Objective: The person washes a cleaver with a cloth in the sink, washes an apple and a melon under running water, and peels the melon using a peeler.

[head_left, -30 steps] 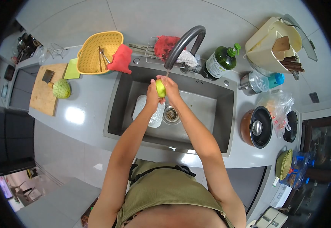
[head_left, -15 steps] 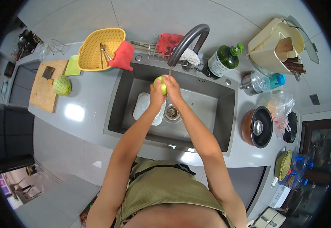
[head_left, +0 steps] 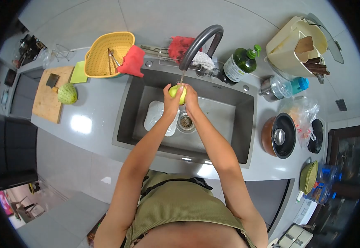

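A yellow-green apple (head_left: 183, 97) is held between my two hands over the sink (head_left: 219, 109). My left hand (head_left: 171, 102) wraps its left side, and my right hand (head_left: 191, 97) grips it from the right, both closed on it. Water falls onto the apple from the dark curved faucet (head_left: 200, 40) just above. Below my hands lie a white plastic tray (head_left: 153, 115) and the drain strainer (head_left: 185, 122). My fingers hide part of the fruit.
To the left are a yellow basket (head_left: 99, 45), a red cloth (head_left: 133, 61), a cutting board (head_left: 43, 99), a cleaver (head_left: 52, 79) and a bumpy green fruit (head_left: 67, 94). A green pump bottle (head_left: 240, 66), a utensil holder (head_left: 285, 45) and a pot (head_left: 285, 144) stand right.
The apple has turned in my hands, showing more of its surface on the right. My hands have shifted slightly around it, and it stays under the running water.
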A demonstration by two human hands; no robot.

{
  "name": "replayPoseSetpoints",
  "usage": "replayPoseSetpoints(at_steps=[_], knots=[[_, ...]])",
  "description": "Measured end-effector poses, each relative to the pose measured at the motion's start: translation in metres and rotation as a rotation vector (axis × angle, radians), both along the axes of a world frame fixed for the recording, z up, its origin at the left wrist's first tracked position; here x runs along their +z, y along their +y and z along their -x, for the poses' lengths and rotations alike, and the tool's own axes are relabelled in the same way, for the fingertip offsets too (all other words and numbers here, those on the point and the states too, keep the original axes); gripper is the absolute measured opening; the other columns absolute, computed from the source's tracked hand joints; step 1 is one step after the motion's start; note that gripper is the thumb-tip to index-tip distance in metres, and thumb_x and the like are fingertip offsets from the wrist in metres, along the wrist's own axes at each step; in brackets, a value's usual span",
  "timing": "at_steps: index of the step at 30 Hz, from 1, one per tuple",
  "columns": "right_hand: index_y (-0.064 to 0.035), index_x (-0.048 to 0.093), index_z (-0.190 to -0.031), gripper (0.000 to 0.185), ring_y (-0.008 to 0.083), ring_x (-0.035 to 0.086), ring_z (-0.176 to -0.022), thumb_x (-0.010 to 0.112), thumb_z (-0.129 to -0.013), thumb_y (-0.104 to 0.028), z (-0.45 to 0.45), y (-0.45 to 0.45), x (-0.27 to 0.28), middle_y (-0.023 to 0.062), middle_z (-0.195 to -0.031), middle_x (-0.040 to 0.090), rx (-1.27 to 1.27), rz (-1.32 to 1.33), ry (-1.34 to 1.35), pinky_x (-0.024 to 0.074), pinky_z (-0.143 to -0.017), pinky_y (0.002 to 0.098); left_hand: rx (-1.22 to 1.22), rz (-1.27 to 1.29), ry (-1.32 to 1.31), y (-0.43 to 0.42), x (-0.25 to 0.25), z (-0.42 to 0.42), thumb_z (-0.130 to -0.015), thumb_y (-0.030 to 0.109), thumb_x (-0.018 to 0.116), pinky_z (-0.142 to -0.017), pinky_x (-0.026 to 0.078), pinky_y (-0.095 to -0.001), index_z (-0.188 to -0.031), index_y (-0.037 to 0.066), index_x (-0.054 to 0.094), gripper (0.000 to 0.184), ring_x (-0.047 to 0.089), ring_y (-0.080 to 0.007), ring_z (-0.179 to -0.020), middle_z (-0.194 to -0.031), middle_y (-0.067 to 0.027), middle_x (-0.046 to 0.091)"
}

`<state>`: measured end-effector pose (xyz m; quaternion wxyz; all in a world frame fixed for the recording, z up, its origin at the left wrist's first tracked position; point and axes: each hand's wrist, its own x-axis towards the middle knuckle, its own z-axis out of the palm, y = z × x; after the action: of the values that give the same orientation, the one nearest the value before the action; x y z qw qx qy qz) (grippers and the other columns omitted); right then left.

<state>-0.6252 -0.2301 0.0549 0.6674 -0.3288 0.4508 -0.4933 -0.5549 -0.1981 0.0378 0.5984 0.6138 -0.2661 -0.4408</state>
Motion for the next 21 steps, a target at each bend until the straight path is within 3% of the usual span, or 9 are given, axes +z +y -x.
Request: replayPoseSetpoints(at_steps=[3, 6, 9, 11, 13, 16, 21], knots=[[0.0, 0.062, -0.102, 0.03, 0.0179, 0.058, -0.086, 0.041, -0.095, -0.02, 0.007, -0.002, 0.005, 0.01, -0.094, 0.063, 0.036, 0.061, 0.143, 0.0464, -0.079, 0.0312, -0.065, 0.078, -0.108, 0.004, 0.011, 0.0, -0.085, 0.037, 0.065, -0.085, 0.045, -0.0303, -0.12, 0.002, 0.044, 0.054, 0.053, -0.0207, -0.099, -0.109, -0.0138, 0.054], [0.0015, 0.062, -0.102, 0.027, 0.0227, 0.057, -0.091, 0.045, -0.094, -0.018, 0.007, -0.009, 0.007, 0.0115, -0.094, 0.062, -0.085, 0.539, 0.562, 0.0437, -0.084, 0.0337, -0.019, 0.101, -0.105, 0.005, 0.027, 0.0, -0.085, 0.034, 0.065, -0.085, 0.043, -0.0297, -0.118, 0.002, 0.046, 0.05, 0.053, -0.0188, -0.097, -0.108, -0.0123, 0.054], [0.003, 0.061, -0.102, 0.026, 0.0266, 0.055, -0.094, 0.05, -0.092, -0.018, 0.01, 0.003, 0.078, 0.0133, -0.096, 0.061, -0.125, 0.664, 0.344, 0.0412, -0.087, 0.0353, 0.095, 0.202, -0.172, -0.003, 0.043, -0.003, -0.084, 0.028, 0.066, -0.086, 0.043, -0.032, -0.117, 0.0, 0.046, 0.048, 0.053, -0.0215, -0.098, -0.107, -0.0152, 0.054], [0.0031, 0.061, -0.102, 0.027, 0.0272, 0.055, -0.093, 0.052, -0.092, -0.02, 0.01, 0.002, 0.093, 0.0134, -0.096, 0.061, -0.116, 0.804, 0.432, 0.0414, -0.086, 0.0353, 0.122, 0.209, -0.18, -0.003, 0.066, -0.006, -0.084, 0.027, 0.066, -0.086, 0.043, -0.0321, -0.117, 0.0, 0.046, 0.048, 0.053, -0.0217, -0.098, -0.107, -0.0151, 0.054], [0.0041, 0.062, -0.099, 0.029, 0.0277, 0.055, -0.091, 0.057, -0.09, -0.023, 0.005, 0.002, 0.101, 0.0139, -0.094, 0.062, -0.161, 0.905, 0.483, 0.0417, -0.084, 0.035, 0.141, 0.246, -0.169, -0.005, 0.078, -0.008, -0.084, 0.028, 0.066, -0.087, 0.043, -0.0324, -0.117, 0.0, 0.046, 0.047, 0.054, -0.0223, -0.099, -0.108, -0.0149, 0.054], [0.0027, 0.063, -0.095, 0.026, 0.0203, 0.052, -0.088, 0.056, -0.092, -0.023, 0.003, -0.001, 0.105, 0.0091, -0.09, 0.06, -0.126, 0.907, 0.532, 0.0407, -0.082, 0.0308, 0.146, 0.292, -0.205, -0.006, 0.09, -0.011, -0.084, 0.029, 0.066, -0.087, 0.043, -0.0324, -0.117, 0.0, 0.046, 0.047, 0.054, -0.0224, -0.099, -0.108, -0.0148, 0.054], [0.003, 0.063, -0.089, 0.027, 0.0268, 0.055, -0.085, 0.061, -0.087, -0.024, -0.007, -0.003, 0.112, 0.0129, -0.086, 0.063, -0.141, 0.894, 0.522, 0.0422, -0.078, 0.0362, 0.161, 0.301, -0.192, -0.007, 0.094, -0.017, -0.084, 0.029, 0.066, -0.087, 0.043, -0.0321, -0.116, -0.001, 0.046, 0.047, 0.053, -0.0219, -0.099, -0.108, -0.0145, 0.053]])
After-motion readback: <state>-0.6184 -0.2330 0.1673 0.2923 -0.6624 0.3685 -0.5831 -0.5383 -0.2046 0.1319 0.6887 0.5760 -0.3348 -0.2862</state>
